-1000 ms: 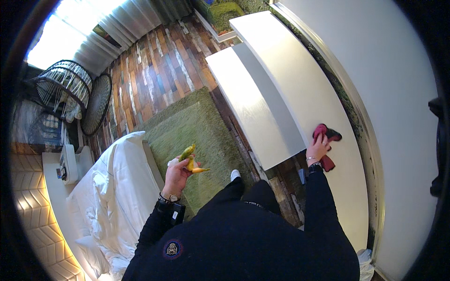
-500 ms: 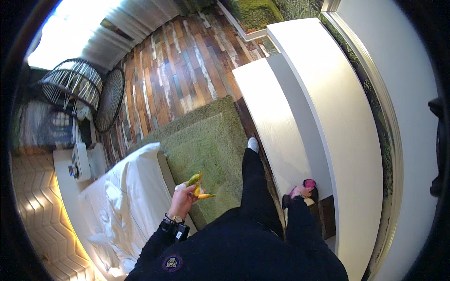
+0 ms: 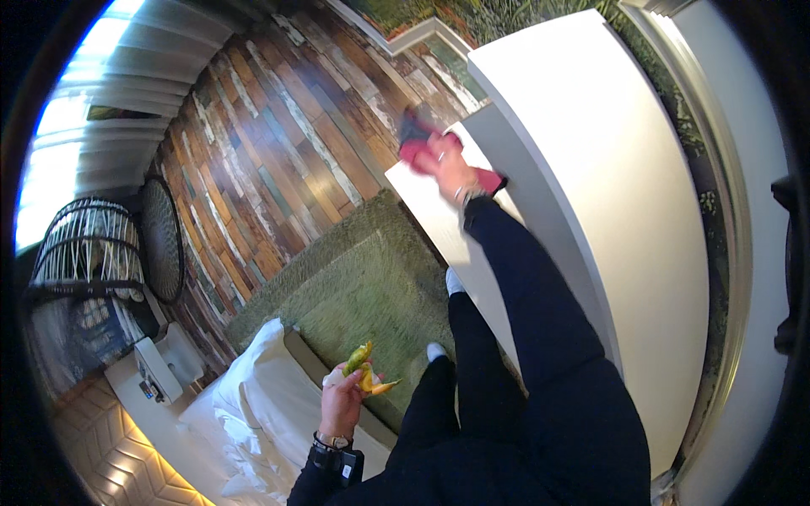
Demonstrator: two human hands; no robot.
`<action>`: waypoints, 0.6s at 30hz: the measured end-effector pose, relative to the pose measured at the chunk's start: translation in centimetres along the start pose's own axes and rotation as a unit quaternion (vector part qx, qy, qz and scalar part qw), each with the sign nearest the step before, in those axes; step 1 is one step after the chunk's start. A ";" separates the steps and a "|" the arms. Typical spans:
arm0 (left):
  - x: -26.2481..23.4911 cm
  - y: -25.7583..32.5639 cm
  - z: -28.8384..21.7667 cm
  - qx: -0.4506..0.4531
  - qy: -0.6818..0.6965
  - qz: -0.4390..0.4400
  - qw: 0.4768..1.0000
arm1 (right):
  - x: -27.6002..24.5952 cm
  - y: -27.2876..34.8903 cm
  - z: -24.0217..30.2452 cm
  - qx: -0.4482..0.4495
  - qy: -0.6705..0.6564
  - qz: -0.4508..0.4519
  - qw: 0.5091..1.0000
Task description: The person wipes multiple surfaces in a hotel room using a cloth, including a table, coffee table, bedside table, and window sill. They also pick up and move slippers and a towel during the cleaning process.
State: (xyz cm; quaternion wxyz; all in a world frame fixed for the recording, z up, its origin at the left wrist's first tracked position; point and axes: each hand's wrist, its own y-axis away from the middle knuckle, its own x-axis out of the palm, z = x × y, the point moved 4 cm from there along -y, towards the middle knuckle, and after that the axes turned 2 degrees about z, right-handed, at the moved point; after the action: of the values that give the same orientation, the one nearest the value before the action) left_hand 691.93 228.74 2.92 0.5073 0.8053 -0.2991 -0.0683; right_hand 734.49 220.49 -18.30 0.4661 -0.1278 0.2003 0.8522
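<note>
Right hand (image 3: 445,160) stretched far forward, closed over a red cloth (image 3: 413,143) and pressed to the far left corner of the lower white shelf (image 3: 439,228); cloth bunched under and just beyond the fingers, blurred. Taller white cabinet (image 3: 591,185) rising along the shelf's right edge. Left hand (image 3: 342,403) held back near the body, gripping a green-and-yellow object (image 3: 364,371), long axis pointing up and forward, above the green rug (image 3: 354,287) beside the bed (image 3: 245,405). Half a second ago: right hand low and close, near the shelf's near end; now extended to its far end. Left hand little changed.
</note>
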 end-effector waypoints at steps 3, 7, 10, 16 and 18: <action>-1.1 -0.8 0.2 -0.025 -0.013 -0.024 0.999 | -7.5 -3.4 -3.4 0.075 0.090 -0.154 0.981; -2.1 -1.7 0.4 -0.067 -0.057 -0.046 0.995 | -11.6 3.5 -8.1 -0.012 0.368 -0.251 0.895; -1.7 -2.4 0.4 -0.084 -0.077 -0.004 0.993 | -14.0 15.0 -14.3 0.231 0.214 -0.302 0.900; -1.3 -2.6 -0.3 -0.078 -0.117 0.085 0.986 | -16.7 46.8 -22.6 0.430 0.262 -0.435 0.746; -1.6 -2.0 -0.5 -0.071 -0.146 0.111 0.980 | -14.5 54.7 -24.9 0.555 0.281 -0.261 0.738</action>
State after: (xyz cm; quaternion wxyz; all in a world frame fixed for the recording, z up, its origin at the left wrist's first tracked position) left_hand 691.70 230.64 1.12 0.5183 0.7103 -0.4522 -0.1491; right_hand 696.73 171.69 -22.41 0.5807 -0.1272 0.7188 0.3604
